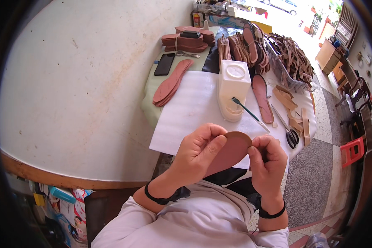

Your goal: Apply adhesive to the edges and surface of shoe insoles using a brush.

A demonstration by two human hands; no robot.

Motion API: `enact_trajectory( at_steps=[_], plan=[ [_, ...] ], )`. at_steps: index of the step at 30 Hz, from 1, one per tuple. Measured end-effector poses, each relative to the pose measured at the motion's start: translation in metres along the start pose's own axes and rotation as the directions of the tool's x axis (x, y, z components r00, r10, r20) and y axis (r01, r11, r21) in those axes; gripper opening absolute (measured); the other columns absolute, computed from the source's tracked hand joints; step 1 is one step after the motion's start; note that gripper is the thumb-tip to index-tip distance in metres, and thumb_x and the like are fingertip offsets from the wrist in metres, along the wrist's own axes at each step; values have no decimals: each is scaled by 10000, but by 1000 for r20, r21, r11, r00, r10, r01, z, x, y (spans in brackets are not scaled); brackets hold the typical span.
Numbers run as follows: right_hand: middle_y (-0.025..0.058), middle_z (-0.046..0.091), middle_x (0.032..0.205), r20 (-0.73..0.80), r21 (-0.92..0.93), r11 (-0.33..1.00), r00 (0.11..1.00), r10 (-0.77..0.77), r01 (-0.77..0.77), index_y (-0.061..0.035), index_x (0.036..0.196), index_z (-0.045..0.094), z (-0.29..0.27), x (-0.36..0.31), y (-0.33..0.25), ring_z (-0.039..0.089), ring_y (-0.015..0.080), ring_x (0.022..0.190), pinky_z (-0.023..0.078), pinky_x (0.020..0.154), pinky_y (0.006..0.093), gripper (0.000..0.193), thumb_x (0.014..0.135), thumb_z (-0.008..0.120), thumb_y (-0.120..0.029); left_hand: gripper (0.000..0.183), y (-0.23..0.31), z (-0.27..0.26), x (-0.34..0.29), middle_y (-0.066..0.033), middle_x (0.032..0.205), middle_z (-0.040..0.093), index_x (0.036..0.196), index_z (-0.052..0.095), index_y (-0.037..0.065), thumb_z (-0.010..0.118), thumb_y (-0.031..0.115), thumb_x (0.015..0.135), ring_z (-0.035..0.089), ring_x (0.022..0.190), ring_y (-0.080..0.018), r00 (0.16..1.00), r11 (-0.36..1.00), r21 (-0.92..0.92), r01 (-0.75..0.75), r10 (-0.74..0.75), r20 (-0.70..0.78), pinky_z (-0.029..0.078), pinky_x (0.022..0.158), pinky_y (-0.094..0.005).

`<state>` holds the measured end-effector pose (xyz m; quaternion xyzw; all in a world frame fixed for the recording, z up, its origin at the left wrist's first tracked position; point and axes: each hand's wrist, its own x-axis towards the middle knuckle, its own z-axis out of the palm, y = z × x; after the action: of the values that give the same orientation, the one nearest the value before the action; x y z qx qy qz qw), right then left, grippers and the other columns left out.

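Observation:
Between my two hands I hold a reddish-brown shoe insole point(229, 152) with a tan strip along its rounded edge. My left hand point(200, 151) pinches the rim on the left with thumb and forefinger. On the other side, the thumb and fingertips of my right hand point(268, 159) grip the edge. Beyond my hands stands a white plastic container point(234, 89) with a cut opening, and a dark green brush point(250, 113) leans out of it. One edged insole point(260, 97) lies to its right. Black-handled scissors point(291, 134) rest nearby, beside tan strips point(306, 126).
A stack of insoles point(171, 84) and a black phone point(164, 64) lie at left. Tied insole bundles point(186, 42) sit farther back. A clear bin point(283, 70) holds many brown straps. A white wall point(70, 91) borders the left; a red stool point(352, 151) stands at right.

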<state>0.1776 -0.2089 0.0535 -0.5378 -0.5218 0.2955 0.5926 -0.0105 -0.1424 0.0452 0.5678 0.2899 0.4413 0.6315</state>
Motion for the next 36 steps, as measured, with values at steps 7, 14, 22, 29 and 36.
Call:
enact_trajectory(
  at_steps=[7,14,22,29,36],
  plan=[
    [14,550,752,138,-92,993,988,-65,78,13,913,634,-1,15,-14,462,57,594,358,524,223,95,865,675,84,298,32,0,19,-80,1044,699,1226,672,-5,730,124,964,656,974,-160,918,881,259,-396,368,149,516,884,-301],
    [42,594,735,179,-174,971,975,-134,165,17,920,652,9,21,-19,524,78,607,417,538,239,71,875,693,54,134,22,4,16,-75,976,690,1075,691,-3,704,89,978,657,881,-124,944,881,340,-330,305,126,519,782,-262],
    [-5,636,847,179,128,987,981,75,-99,10,986,627,5,29,-7,595,37,773,475,677,201,27,969,646,19,154,16,4,22,0,884,661,1032,644,16,665,169,1035,590,813,-36,987,942,293,-162,158,38,495,712,-208],
    [-30,622,882,352,256,916,912,211,-310,-15,1023,601,-24,41,-1,546,12,761,437,655,181,52,1003,641,-43,166,10,-9,27,10,899,669,1045,641,16,656,182,1045,582,813,-32,986,948,275,-160,166,1,485,721,-194],
    [-57,604,778,360,227,872,869,339,-434,-20,1016,637,-31,40,-1,429,-27,641,302,544,164,102,978,695,-95,188,3,-8,31,2,875,668,1052,638,10,663,196,1042,581,794,-47,988,969,214,-125,140,-59,489,707,-212]
  ],
)
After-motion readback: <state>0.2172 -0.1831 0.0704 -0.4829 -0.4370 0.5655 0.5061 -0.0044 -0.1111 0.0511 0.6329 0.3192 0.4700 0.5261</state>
